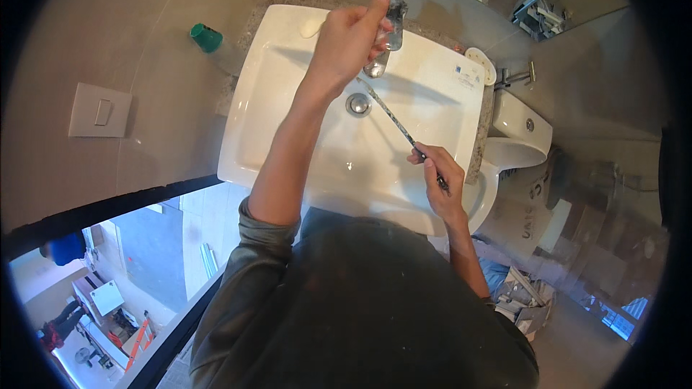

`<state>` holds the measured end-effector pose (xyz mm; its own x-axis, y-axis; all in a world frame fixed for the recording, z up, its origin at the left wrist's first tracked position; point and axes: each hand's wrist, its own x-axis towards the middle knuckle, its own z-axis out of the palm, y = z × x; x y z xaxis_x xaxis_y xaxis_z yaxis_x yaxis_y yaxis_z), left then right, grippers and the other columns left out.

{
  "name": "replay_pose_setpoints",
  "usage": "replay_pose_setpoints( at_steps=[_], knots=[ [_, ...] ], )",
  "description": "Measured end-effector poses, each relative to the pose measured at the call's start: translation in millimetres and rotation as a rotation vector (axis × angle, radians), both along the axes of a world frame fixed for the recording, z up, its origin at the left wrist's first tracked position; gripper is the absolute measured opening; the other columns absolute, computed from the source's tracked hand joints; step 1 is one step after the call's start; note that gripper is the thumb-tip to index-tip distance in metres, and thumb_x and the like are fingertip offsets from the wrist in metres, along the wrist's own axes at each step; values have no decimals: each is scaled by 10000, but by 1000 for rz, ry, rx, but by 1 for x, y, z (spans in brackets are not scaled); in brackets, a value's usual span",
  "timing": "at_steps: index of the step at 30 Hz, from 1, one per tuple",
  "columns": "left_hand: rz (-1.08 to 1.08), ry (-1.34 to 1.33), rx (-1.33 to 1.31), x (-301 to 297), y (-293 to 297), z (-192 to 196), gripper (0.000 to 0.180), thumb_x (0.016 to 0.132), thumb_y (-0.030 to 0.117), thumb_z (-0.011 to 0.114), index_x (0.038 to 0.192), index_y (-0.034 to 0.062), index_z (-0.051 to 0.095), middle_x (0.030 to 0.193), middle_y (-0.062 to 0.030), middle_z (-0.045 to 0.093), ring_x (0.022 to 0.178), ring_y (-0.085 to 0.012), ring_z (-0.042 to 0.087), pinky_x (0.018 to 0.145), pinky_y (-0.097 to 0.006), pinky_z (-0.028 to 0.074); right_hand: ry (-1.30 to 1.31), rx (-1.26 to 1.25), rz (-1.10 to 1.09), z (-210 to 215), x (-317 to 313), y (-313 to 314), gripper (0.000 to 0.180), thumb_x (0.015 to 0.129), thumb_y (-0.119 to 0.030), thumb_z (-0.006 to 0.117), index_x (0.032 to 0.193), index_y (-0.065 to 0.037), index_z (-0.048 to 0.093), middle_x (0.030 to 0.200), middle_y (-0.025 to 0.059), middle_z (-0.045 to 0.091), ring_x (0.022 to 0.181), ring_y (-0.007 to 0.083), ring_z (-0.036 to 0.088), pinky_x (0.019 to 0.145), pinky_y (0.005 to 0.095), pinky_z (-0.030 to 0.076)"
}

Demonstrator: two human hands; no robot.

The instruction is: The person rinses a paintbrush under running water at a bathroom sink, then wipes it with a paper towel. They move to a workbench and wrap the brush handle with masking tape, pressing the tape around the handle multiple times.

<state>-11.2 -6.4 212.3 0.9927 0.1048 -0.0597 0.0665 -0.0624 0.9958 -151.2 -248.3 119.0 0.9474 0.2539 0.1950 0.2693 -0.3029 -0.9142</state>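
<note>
My left hand [349,47] reaches over the back of the white washbasin [249,122], its fingers curled against the side of the metal faucet handle [395,25]. Below the handle, the faucet spout [377,66] points toward the round metal drain [358,105]. My right hand [440,173], over the basin's right front, closes around the lower end of a thin, dark speckled stick [395,121] like a slim paintbrush. The stick slants up and left, its pale tip lying just under the spout. Whether water runs cannot be made out.
A green cup [207,38] stands left of the basin. Pale soap [311,26] rests on the back rim. At right are a round white dish [480,65] and a toilet [522,130]. A bag of debris [522,302] lies behind right; a doorway opens left, with a distant person [61,324].
</note>
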Motion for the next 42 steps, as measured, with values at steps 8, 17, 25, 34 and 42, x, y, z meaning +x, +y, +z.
replay_pose_setpoints(
  at_steps=[8,17,25,34,42],
  knots=[
    [-83,155,-284,2,-11,-17,713,1002,638,478,823,-33,639,639,-47,573,537,-94,481,484,-255,374,-12,-2,15,-3,1,-6,272,990,20,515,1219,75,650,1023,185,695,917,226,704,840,325,548],
    [383,22,209,-43,5,-193,358,1001,322,638,1086,-22,687,903,-71,660,668,-88,566,616,-266,474,-22,17,46,-6,5,-12,262,988,-1,535,1210,71,654,1017,183,698,914,230,706,826,327,547],
    [47,475,-321,-39,-28,-206,269,897,255,772,919,-12,745,778,-15,659,647,-83,535,594,-225,430,5,-100,85,-25,13,-25,270,979,-3,550,1221,60,653,1022,177,699,899,228,703,785,319,550],
    [161,587,-490,-27,-25,-216,199,897,129,704,943,-62,736,875,-108,713,791,-166,701,605,-243,524,16,-103,92,-25,13,-31,264,977,3,549,1208,60,661,1036,184,702,904,240,707,795,326,556],
    [103,249,225,-20,4,-198,218,874,162,763,907,-53,756,817,-111,742,742,-142,702,659,-248,546,10,-101,118,-21,13,-34,261,964,19,559,1202,63,654,1038,184,699,921,245,716,807,323,555]
  ],
)
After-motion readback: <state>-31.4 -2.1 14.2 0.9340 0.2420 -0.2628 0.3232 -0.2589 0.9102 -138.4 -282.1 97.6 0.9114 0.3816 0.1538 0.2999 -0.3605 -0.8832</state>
